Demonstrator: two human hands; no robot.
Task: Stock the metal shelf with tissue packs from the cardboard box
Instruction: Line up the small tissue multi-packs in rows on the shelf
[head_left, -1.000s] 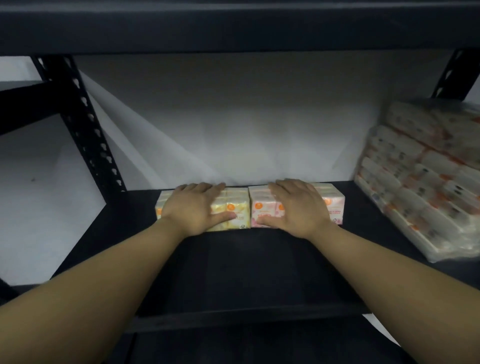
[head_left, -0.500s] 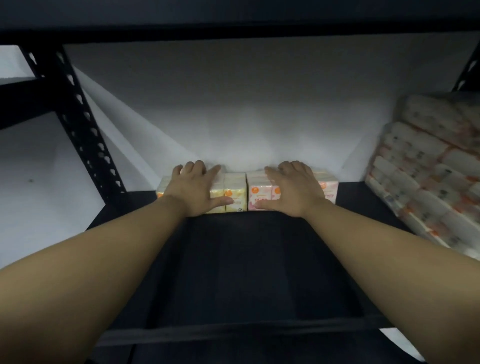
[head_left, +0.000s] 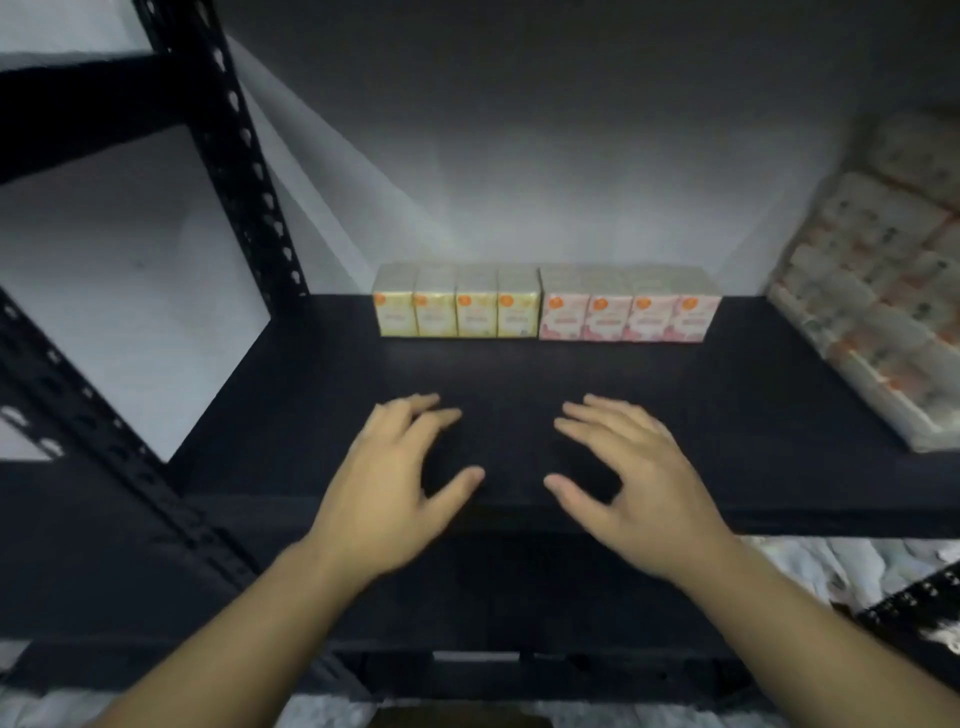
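- Metal shelf: a dark deck on black perforated uprights, mostly bare in front of the goods. There is room for further rows, so the stocking appears only begun.
- Wrapped bulk bundle: a large, film-covered stack of tissue packs leaning at the shelf's right end, well apart from the centre row. It is best left alone, and new packs are best kept clear of its sloping face.
- Yellow tissue pack: a four-unit block standing upright at the back of the deck, against the wall. Its right face touches the pink pack (the fronts look flush, a good line to build from).
- Pink tissue pack: a matching four-unit block just right of the yellow one, also upright and against the wall.
- Left hand: empty, fingers spread, palm down above the front half of the deck and well short of the packs.
- Right hand: likewise empty and splayed, mirroring the left.
- Step in hand, as judged: with both hands free, fetch the next packs. The cardboard box cannot be made out with certainty (a brownish patch at the bottom edge may be it). Taking one pack per hand and setting them squarely in front of, or beside, the present row would keep the faces aligned.
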